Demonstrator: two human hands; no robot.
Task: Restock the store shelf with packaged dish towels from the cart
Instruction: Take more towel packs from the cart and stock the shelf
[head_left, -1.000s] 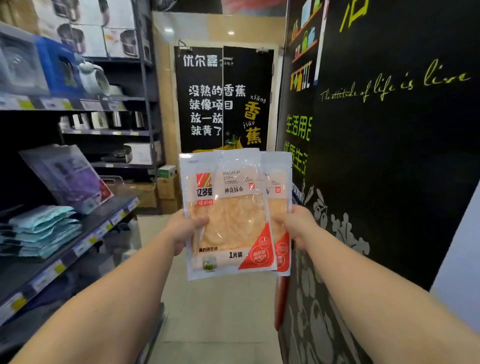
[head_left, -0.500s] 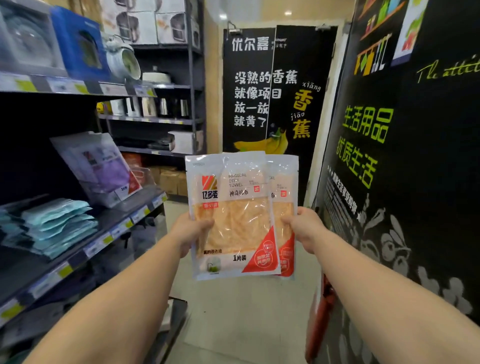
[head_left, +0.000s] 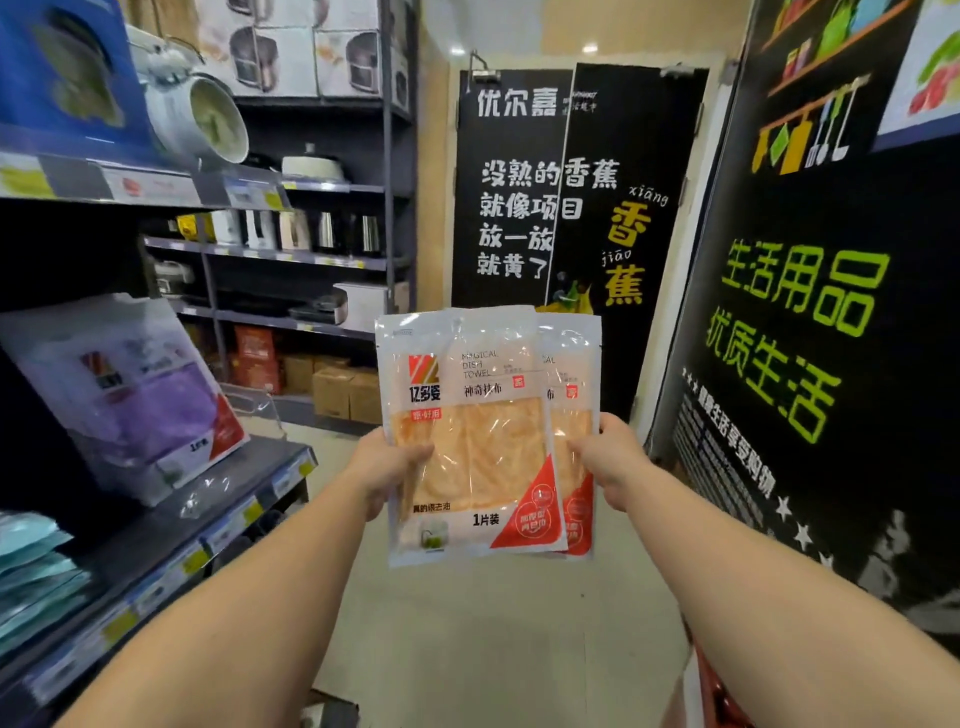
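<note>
**Readable text on the packs, door and wall**

"MAGICAL DISH TOWEL" is printed at the top of the front dish towel pack (head_left: 470, 431), with "神奇抹布" beneath it and the brand "亿多爱" under a red and yellow logo at the left. "1片装" is printed near the bottom edge. On the rear dish towel pack (head_left: 574, 415) only the letters "CAL" can be made out.

On the black door poster (head_left: 550, 182), "优尔嘉" is written at the top, followed by "没熟的香蕉 就像项目 放一放 就黄了" in white; "香蕉" is shown in yellow with "xiāng" and "jiāo".

On the black wall panel (head_left: 831, 467), "生活用品 优质生活" is painted in green. "1片装" is faintly seen on the purple pack (head_left: 150, 410). The shelf price tags (head_left: 218, 530) are too blurred to be read.
</note>
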